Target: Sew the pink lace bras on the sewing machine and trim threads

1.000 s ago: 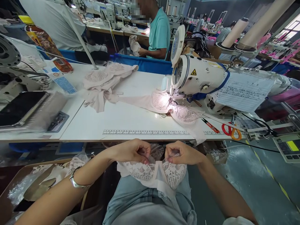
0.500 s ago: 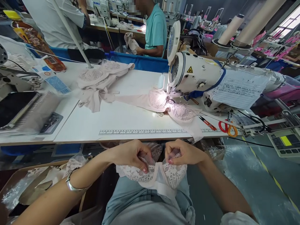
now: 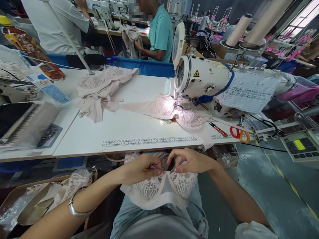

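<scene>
A pale pink lace bra [image 3: 159,189] lies over my lap, its cups toward the table edge. My left hand [image 3: 146,168] pinches the upper edge of its left cup, near the centre. My right hand [image 3: 186,161] is at the top of the right cup, fingers curved and thumb apart from the index finger; whether fabric is between the fingers is unclear. On the table, another lace bra [image 3: 191,118] lies under the lit needle area of a white sewing machine [image 3: 206,74]. More pink bras [image 3: 99,86] are piled to its left.
Red-handled snips [image 3: 218,129] and orange-and-red scissors [image 3: 244,136] lie near the table's front right. A printed ruler [image 3: 149,141] runs along the front edge. A box of fabric pieces [image 3: 37,205] stands low on the left. Two people work beyond the table.
My left hand has drawn its fingers together toward the bra's centre. My right hand's fingers have spread somewhat. The bra's cups now show more of their front, and the view has shifted slightly.
</scene>
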`<state>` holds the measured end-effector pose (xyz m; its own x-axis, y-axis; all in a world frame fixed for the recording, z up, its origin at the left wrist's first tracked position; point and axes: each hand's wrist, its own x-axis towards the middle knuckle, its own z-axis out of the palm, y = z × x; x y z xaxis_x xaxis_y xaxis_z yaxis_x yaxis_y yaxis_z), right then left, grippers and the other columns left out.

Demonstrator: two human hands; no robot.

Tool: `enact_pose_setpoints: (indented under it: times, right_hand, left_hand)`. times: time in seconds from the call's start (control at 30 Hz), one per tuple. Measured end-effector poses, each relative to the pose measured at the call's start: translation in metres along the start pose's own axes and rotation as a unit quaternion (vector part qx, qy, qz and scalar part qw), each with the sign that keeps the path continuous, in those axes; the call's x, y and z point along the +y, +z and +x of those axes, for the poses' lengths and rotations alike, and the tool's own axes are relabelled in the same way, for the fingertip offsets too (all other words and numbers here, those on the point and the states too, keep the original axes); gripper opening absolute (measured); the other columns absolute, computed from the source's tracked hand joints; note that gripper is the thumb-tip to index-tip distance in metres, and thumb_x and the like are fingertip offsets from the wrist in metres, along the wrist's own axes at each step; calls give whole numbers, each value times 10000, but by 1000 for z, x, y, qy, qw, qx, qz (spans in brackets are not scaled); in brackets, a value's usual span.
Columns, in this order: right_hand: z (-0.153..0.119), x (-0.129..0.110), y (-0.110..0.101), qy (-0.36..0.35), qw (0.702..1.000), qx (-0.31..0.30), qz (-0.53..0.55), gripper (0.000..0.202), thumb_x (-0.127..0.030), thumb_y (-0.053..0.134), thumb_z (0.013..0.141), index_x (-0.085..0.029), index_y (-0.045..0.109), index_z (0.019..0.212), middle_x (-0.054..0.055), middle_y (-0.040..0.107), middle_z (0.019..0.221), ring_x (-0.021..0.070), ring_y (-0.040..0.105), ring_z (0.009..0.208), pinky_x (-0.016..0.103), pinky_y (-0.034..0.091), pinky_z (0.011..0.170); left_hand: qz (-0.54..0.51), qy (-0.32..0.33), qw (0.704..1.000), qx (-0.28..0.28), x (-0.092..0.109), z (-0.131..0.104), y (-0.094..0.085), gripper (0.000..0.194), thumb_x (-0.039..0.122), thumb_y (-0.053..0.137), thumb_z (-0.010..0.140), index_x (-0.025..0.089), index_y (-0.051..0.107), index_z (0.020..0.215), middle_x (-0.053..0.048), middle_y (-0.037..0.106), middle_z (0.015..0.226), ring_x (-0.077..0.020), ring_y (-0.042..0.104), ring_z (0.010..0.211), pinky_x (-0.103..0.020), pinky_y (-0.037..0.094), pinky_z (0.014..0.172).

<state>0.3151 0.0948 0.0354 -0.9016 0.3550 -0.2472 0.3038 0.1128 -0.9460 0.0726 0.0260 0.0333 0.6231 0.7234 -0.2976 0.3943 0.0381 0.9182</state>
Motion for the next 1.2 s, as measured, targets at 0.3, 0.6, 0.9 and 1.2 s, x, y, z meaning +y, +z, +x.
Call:
enact_pose_setpoints:
  times: [0.3, 0.6, 0.9, 1.2]
  right_hand:
    - [5, -1, 3, -20, 993, -55, -101, 185, -336, 713, 857, -156, 746, 884, 21, 713, 797, 147, 599, 686, 236, 402, 609]
    - [7, 0, -1, 8, 997, -59, -45, 164, -284, 660, 885, -143, 742, 902, 43, 731, 839, 161, 653, 757, 240, 454, 676]
    - [5, 5, -2, 5, 998, -61, -3, 235, -351, 661, 898, -128, 734, 910, 53, 714, 855, 165, 638, 780, 241, 455, 682]
    - [5, 11, -2, 11, 999, -39, -21, 520, -597, 553, 933, -115, 750, 921, 73, 702, 828, 156, 578, 704, 254, 405, 628]
  left_hand:
    - [0, -64, 998, -19, 1, 3, 0, 194, 315, 795, 688, 181, 676, 761, -1, 712, 778, -192, 666, 764, -222, 424, 623]
    - [8, -62, 998, -29, 2, 4, -1, 221, 319, 795, 695, 185, 656, 802, 38, 637, 716, -138, 581, 638, -198, 381, 573]
    - [-28, -61, 997, -43, -5, 4, -1, 256, 325, 811, 688, 182, 651, 829, 37, 637, 753, -131, 586, 652, -196, 397, 601]
    - [-10, -78, 996, -45, 1, 2, -5, 361, 424, 800, 689, 183, 532, 700, 47, 522, 675, -120, 461, 613, -216, 295, 549]
